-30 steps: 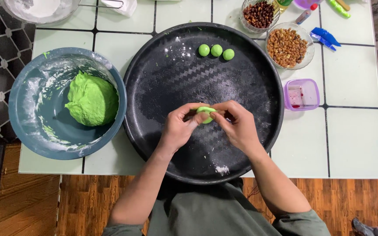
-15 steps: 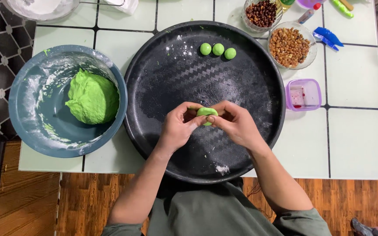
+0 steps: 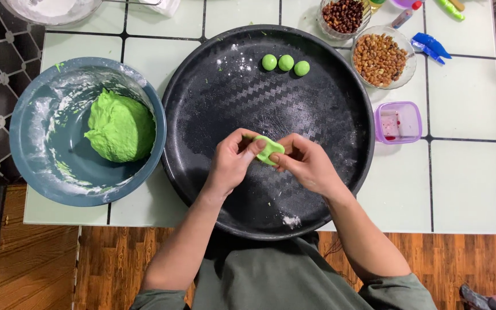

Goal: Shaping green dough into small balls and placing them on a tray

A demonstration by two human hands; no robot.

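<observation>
Your dough piece [image 3: 268, 151] looks soft, smooth and matt. The black tray [image 3: 213, 109] has a textured, flour-dusted surface; the table [image 3: 466, 109] is glossy white tile; the floor [image 3: 116, 258] beneath is wood.

top: grey-green short-sleeved shirt | sleeves: end above the elbows | forearms: bare | left hand [image 3: 232, 163], right hand [image 3: 305, 165]: no gloves

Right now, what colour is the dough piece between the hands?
Bright green, like the three dough balls. The dough piece shows best in the head view.
</observation>
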